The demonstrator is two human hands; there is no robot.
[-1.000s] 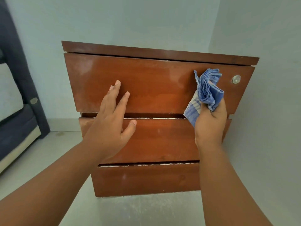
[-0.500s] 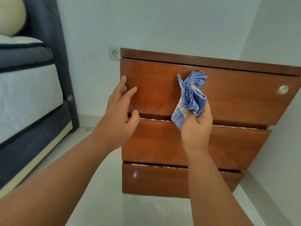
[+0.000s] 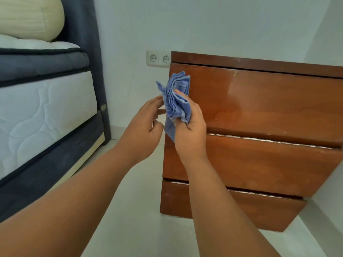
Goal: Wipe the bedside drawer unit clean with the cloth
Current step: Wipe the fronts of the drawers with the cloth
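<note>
No writing can be read; the drawer unit (image 3: 259, 101), cloth (image 3: 176, 101) and wall socket (image 3: 157, 58) bear none legible.

cloth (image 3: 176, 101): blue, bunched, upright, at top-left corner | drawer unit (image 3: 259, 138): brown wood, three drawers, closed

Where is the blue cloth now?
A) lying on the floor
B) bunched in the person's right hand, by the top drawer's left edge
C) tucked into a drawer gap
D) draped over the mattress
B: the right hand grips the bunched blue cloth at the left edge of the top drawer.
</note>
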